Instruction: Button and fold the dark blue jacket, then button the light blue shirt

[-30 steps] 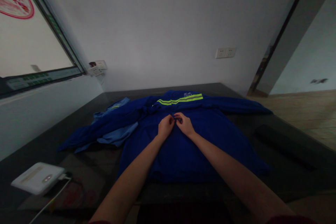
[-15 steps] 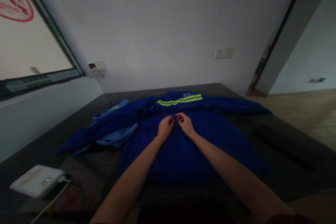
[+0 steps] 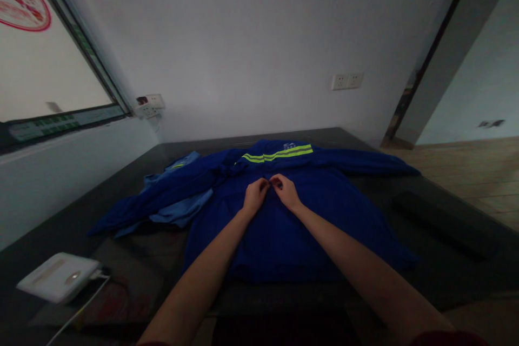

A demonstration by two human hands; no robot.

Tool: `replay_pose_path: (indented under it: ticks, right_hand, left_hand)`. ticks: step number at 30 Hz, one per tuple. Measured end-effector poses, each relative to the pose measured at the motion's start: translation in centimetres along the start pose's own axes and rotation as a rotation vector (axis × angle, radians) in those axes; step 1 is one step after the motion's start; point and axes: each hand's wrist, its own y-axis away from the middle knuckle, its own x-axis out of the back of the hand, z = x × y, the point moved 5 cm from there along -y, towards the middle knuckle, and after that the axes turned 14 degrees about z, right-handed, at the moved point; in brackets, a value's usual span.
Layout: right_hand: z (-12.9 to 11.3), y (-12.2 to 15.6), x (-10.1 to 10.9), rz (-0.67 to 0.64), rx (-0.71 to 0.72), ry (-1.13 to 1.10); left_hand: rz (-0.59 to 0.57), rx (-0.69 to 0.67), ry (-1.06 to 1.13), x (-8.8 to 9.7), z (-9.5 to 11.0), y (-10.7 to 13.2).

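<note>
A dark blue work jacket (image 3: pixel 324 216) with yellow-green reflective stripes across the chest lies spread out, its sleeves stretched to both sides. At the middle of its front, just below the stripes, my left hand (image 3: pixel 256 194) pinches the jacket's front edge. Close beside it, my right hand (image 3: pixel 284 190) is closed with thumb and fingertips on the same spot. The fingertips of both hands nearly meet. Whatever small part lies between them, perhaps a fastening, is too small and dark to make out. A lighter blue garment (image 3: pixel 182 210) lies partly under the jacket's sleeve on the left.
The jacket rests on a dark table (image 3: pixel 348 135) against a wall. A white device (image 3: pixel 60 277) with a plugged-in cable sits at the front left. On the right lies a long black object (image 3: pixel 440 224). Wall sockets (image 3: pixel 347 81) are behind.
Both hands stay at the jacket's front; the fingertips have shifted very slightly. The jacket and the things around it lie as before.
</note>
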Motion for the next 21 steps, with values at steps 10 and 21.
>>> replay_pose_path:
  ticks: [10, 21]
  right_hand:
    - [0.28, -0.01, -0.07, 0.015, 0.012, 0.031]
    - [-0.22, 0.03, -0.13, -0.064, 0.068, 0.069]
  left_hand:
    - [-0.032, 0.065, 0.003, -0.33, -0.24, 0.0]
    - [-0.013, 0.065, 0.043, 0.0, -0.08, 0.01]
